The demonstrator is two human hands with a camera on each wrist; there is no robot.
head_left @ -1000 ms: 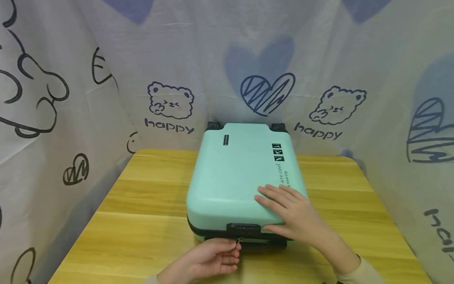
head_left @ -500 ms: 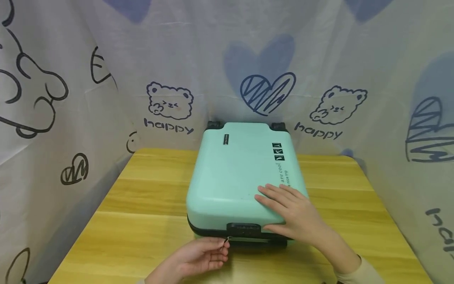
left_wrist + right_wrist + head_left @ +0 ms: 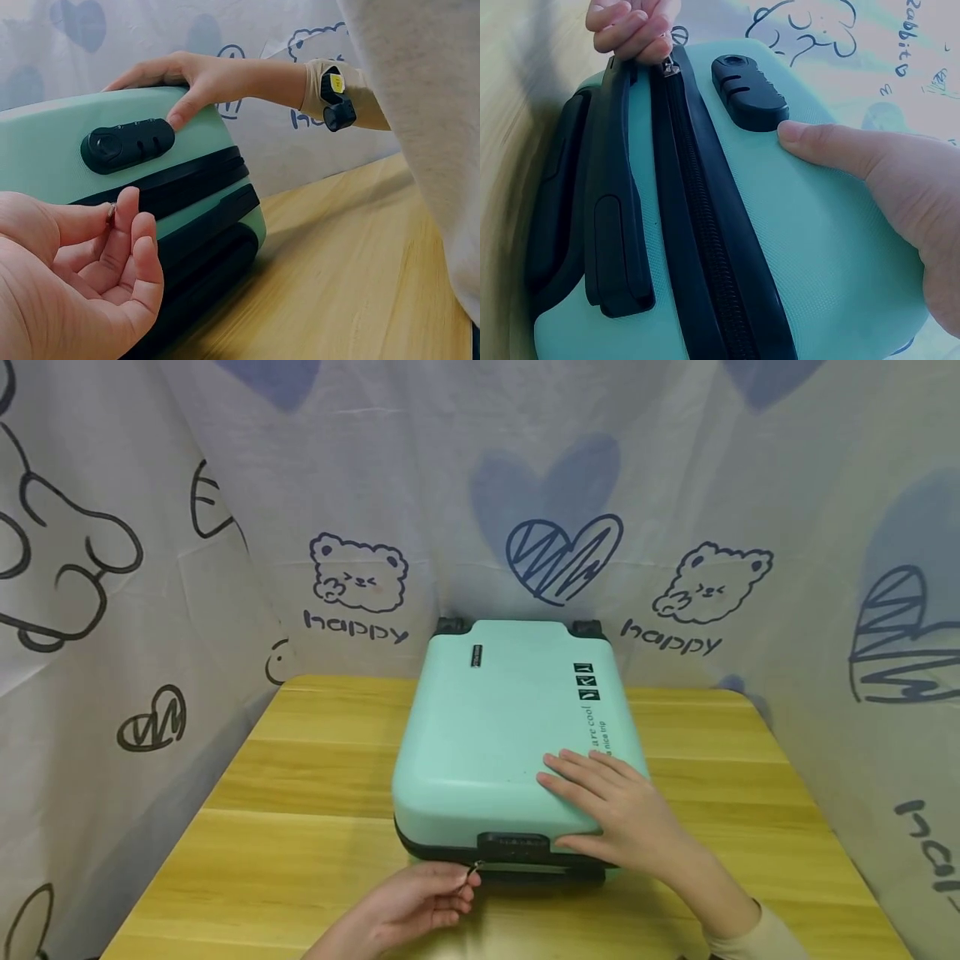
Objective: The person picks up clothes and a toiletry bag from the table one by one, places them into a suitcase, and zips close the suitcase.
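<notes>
A mint-green suitcase (image 3: 510,718) lies flat on the table, its front edge toward me. My left hand (image 3: 420,902) pinches a small metal zipper pull (image 3: 671,69) between thumb and index finger at the front seam. In the right wrist view the black zipper (image 3: 697,187) runs along that side with its teeth meshed. My right hand (image 3: 615,810) rests on the lid's near right corner, fingers spread over the top. Its thumb touches the end of the black combination lock (image 3: 750,94). Below the seam is a black carry handle (image 3: 615,225).
The wooden table (image 3: 300,760) extends to both sides of the suitcase. Behind it hangs a white cloth (image 3: 450,485) printed with hearts and bears, which also covers the left and right sides. Black wheels (image 3: 452,626) point toward the back cloth.
My left hand has slid left along the front seam with the zipper pull, from beneath the lock to just left of it. The right hand stays in place on the lid.
</notes>
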